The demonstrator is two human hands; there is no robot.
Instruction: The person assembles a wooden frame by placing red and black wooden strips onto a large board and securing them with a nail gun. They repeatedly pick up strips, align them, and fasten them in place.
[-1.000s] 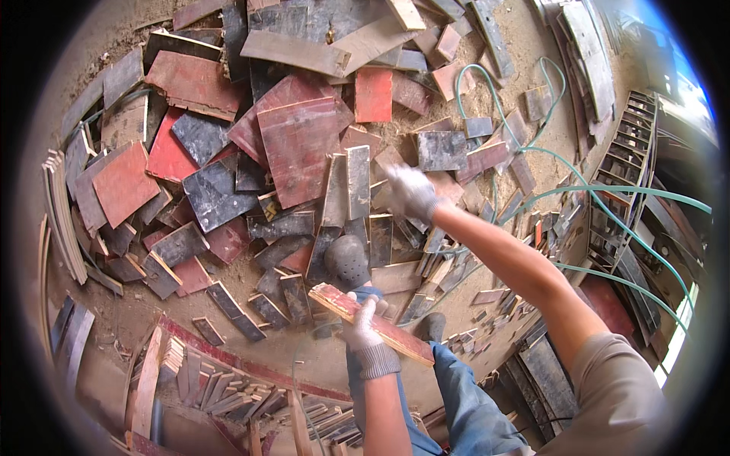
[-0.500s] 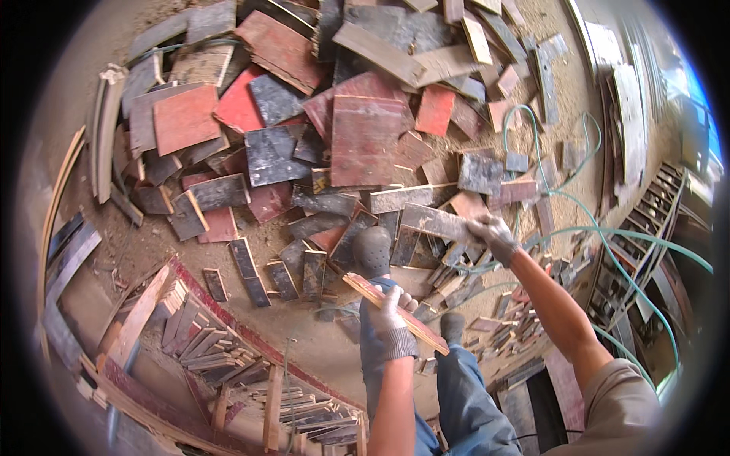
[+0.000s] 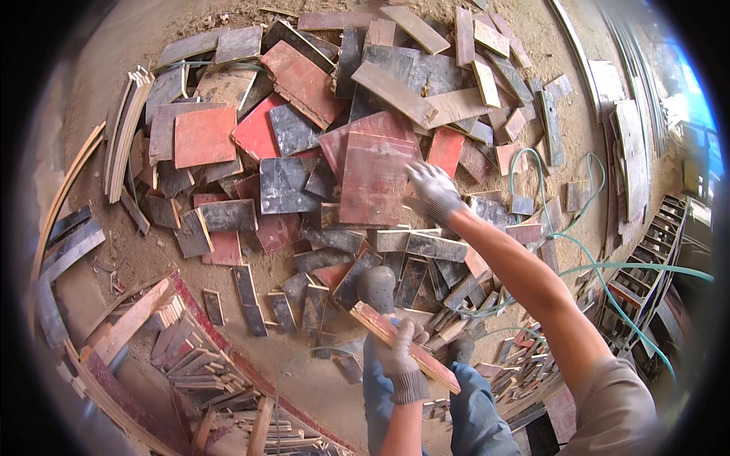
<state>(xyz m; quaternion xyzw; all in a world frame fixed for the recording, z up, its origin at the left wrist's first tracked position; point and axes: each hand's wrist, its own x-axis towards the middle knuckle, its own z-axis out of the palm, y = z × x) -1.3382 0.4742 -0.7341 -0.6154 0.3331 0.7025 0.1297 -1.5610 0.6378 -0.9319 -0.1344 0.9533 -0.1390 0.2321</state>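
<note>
My left hand (image 3: 400, 351), in a grey-white knitted glove, is closed round a narrow plywood strip (image 3: 438, 371) with a red face and pale edges. It holds the strip slanted above my legs. Farther forward, my gloved right hand (image 3: 433, 188) reaches out with its fingers apart and nothing in them. Its fingertips are at the right edge of a large dull-red plywood board (image 3: 374, 182), which lies on the heap; whether they touch it I cannot tell. Just nearer than that hand, a grey-faced strip (image 3: 437, 246) lies among other offcuts.
A wide heap of red, black and brown plywood pieces (image 3: 293, 182) spreads ahead of my shoes. At the lower left stands a red-edged wooden frame (image 3: 228, 346) full of stacked strips. A green hose (image 3: 601, 270) loops on the right, beside a ladder-like rack (image 3: 646, 247).
My right hand has let go of the grey-faced strip and moved forward and left to the large red board. My left hand still holds its strip. The view has shifted slightly.
</note>
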